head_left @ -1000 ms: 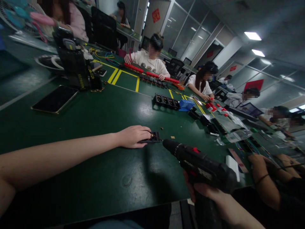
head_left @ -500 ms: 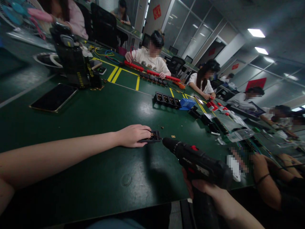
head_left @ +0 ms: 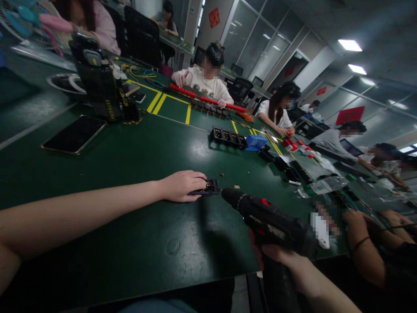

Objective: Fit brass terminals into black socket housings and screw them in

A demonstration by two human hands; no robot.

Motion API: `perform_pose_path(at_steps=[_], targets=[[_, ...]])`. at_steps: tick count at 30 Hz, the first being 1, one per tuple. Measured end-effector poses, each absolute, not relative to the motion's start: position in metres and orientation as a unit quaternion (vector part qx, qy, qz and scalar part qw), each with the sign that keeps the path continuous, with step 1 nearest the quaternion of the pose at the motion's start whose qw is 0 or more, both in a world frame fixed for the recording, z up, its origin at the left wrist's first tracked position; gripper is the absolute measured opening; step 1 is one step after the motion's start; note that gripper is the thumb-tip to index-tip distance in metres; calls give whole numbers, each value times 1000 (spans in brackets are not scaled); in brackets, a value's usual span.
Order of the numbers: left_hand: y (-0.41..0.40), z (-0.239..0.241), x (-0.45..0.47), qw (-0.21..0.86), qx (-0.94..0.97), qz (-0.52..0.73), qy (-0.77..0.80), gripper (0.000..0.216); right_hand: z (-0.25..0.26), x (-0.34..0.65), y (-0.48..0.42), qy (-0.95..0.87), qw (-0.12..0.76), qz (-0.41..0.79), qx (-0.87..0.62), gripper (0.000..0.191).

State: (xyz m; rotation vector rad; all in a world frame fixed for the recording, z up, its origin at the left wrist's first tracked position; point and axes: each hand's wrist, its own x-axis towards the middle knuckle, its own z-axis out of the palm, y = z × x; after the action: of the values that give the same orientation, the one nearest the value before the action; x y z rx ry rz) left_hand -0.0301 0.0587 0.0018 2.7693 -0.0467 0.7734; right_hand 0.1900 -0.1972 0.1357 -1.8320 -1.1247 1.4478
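Here's your left hand (head_left: 182, 186), fingers clamped around a small black housing (head_left: 213, 187), holding it down on the green tabletop (head_left: 146, 243). Over on your right, the right hand (head_left: 282, 255) has its fingers wrapped round the black power drill (head_left: 280, 227), nose aimed at the housing's right end, contact too small to tell! A little brass plate (head_left: 236, 187) lies near the drill's nose; farther back, black sockets (head_left: 228, 137) sit beside a blue block (head_left: 256, 142).

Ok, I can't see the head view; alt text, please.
The left hand holds a small black part on a green table while the right hand points a power drill at it. Farther back sits a black block beside a blue piece.
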Motion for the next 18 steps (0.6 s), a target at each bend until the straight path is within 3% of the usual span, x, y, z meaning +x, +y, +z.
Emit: perform_pose_path(at_steps=[18], targets=[[59, 1, -30, 116, 962, 247, -10, 20, 137, 190, -198, -431, 269, 534, -676, 44]])
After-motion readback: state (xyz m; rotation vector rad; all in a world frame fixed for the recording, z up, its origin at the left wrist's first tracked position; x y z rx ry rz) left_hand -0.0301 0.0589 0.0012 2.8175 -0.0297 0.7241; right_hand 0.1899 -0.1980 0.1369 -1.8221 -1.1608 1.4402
